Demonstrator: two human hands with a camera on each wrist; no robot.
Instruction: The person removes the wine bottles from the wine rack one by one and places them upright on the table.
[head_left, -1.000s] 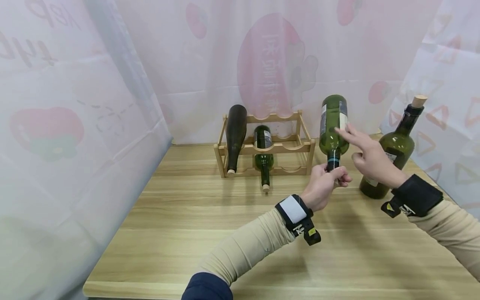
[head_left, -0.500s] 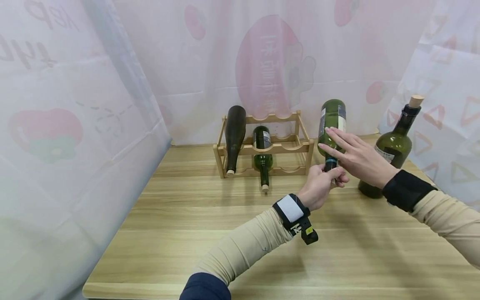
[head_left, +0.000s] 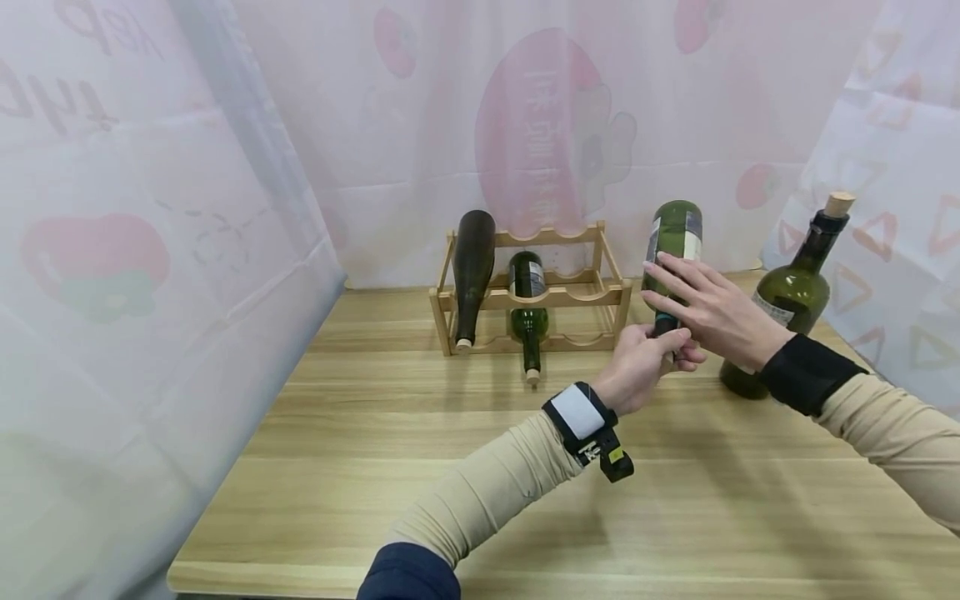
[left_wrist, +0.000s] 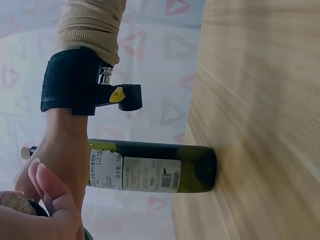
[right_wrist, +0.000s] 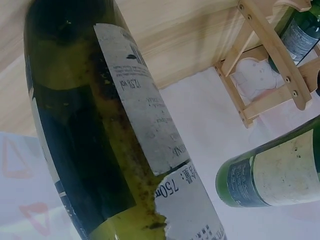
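My left hand grips the neck of a green wine bottle, held neck toward me and base up and away, right of the rack. Its cork shows beside the left thumb in the left wrist view. Across the held bottle's shoulder lies my right hand, its visible fingers extended; the thumb is hidden. Behind the right wrist stands a larger corked green bottle, upright on the table. The right wrist view has this standing bottle up close, with the held bottle's labelled body at right.
A wooden wine rack stands at the back of the table. On its upper tier lies a dark bottle; a green bottle lies lower, corked neck jutting forward. Printed curtains enclose the back and sides.
My right hand has moved left from beside the bottle and laid its fingers over the shoulder. The held bottle's base has dipped slightly; the left hand keeps its grip on the neck.
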